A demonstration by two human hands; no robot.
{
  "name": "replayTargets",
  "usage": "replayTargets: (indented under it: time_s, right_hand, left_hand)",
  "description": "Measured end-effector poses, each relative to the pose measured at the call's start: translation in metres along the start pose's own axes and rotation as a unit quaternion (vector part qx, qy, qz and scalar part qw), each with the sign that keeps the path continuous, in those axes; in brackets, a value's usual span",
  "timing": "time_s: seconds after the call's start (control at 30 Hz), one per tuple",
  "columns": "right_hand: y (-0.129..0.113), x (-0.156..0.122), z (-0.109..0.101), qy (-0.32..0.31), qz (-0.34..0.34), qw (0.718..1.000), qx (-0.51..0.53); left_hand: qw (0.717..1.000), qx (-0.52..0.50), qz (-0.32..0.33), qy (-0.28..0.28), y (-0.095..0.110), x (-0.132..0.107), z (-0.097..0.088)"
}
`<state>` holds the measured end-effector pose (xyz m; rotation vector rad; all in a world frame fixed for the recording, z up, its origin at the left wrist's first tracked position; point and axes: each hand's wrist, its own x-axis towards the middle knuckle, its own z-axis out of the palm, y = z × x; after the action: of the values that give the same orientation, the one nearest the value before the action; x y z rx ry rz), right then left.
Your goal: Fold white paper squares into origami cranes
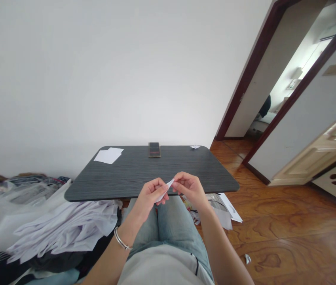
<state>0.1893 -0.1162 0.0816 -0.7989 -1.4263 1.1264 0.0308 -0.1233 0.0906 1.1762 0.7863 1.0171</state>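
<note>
Between my two hands is a small piece of folded white paper [166,190], narrow and pointed at its upper right end. My left hand [155,191] is closed around its lower part, thumb on top. At the pointed tip, my right hand [188,187] pinches the paper between thumb and fingertips. Both hands are above the near edge of the dark table [156,170], over my lap. The far left of the table bears some white paper sheets [108,155]. A small folded white paper shape [195,147] sits at the far right corner.
A phone-like device [154,149], its front blurred, stands at the table's back edge against the wall. Heaped clothes and plastic [52,225] lie to the left. White papers and a bag [224,209] are on the floor at right, with a paper scrap [247,259] nearer me.
</note>
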Motion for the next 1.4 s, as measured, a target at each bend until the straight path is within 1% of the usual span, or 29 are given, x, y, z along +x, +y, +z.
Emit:
replayTargets:
  time_s: [0.17, 0.3, 0.47, 0.67, 0.83, 1.03, 1.17, 1.4]
  right_hand:
    - [-0.0048, -0.0008, -0.0032, -0.036, -0.026, 0.998, -0.036]
    - [-0.0054, -0.0011, -0.0049, -0.047, -0.037, 0.996, -0.064]
    - [-0.0069, -0.0014, -0.0045, -0.039, -0.034, 0.996, -0.074]
    - [-0.0087, -0.0033, -0.0049, -0.046, -0.042, 0.996, -0.061]
    - [-0.0066, -0.0039, -0.0045, -0.027, -0.037, 0.997, -0.066]
    - [-0.0062, -0.0037, -0.0029, -0.019, -0.032, 0.998, -0.057]
    - [-0.0059, -0.0038, -0.0015, -0.015, -0.036, 0.998, -0.053]
    - [-0.0032, -0.0042, -0.0005, -0.007, -0.014, 0.999, -0.030]
  left_hand:
    - [1.000, 0.012, -0.009, -0.012, 0.0007, 0.0001, -0.0003]
    - [1.000, 0.015, -0.007, -0.017, -0.0007, 0.0008, -0.0018]
    - [1.000, 0.019, -0.008, -0.017, -0.0025, 0.0017, -0.0026]
    - [0.999, 0.024, -0.013, -0.016, -0.0007, 0.0009, -0.0022]
    - [0.999, 0.028, -0.012, -0.018, -0.0009, 0.0011, -0.0023]
    - [0.999, 0.037, -0.008, -0.018, -0.0004, 0.0009, -0.0028]
    - [0.999, 0.040, -0.006, -0.010, 0.0001, 0.0007, -0.0028]
    - [0.999, 0.049, 0.006, 0.010, -0.0005, 0.0003, -0.0013]
